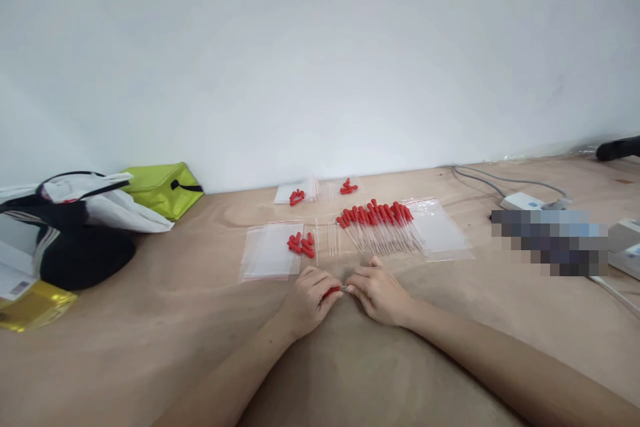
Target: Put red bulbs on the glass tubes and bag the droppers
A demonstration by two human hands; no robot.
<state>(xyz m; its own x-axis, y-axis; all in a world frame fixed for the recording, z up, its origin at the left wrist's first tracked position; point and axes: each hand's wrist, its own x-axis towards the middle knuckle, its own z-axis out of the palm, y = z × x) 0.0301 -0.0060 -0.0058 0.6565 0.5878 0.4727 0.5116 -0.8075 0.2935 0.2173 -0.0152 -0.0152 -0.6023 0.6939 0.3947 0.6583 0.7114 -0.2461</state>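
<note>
My left hand [311, 299] is closed in a pinch around a red rubber dropper bulb [331, 291]. Facing it, my right hand [379, 292] pinches a thin glass tube [344, 288], whose end meets the mouth of the bulb; the rest of the tube is hidden by the fingers. Just beyond the hands lie several loose red bulbs [301, 247] and a few bare glass tubes [333, 239]. To the right of these, a row of glass droppers with red bulbs [383, 221] lies side by side, bulbs toward the wall.
Clear zip bags lie left [267, 252] and right [447, 230] of the droppers. More red bulbs [297, 197] rest near the wall. At left are a black cap [87, 257], a yellow-green bag [163, 190] and a gold packet [37, 307]. A power strip [523, 201] with cables stands right.
</note>
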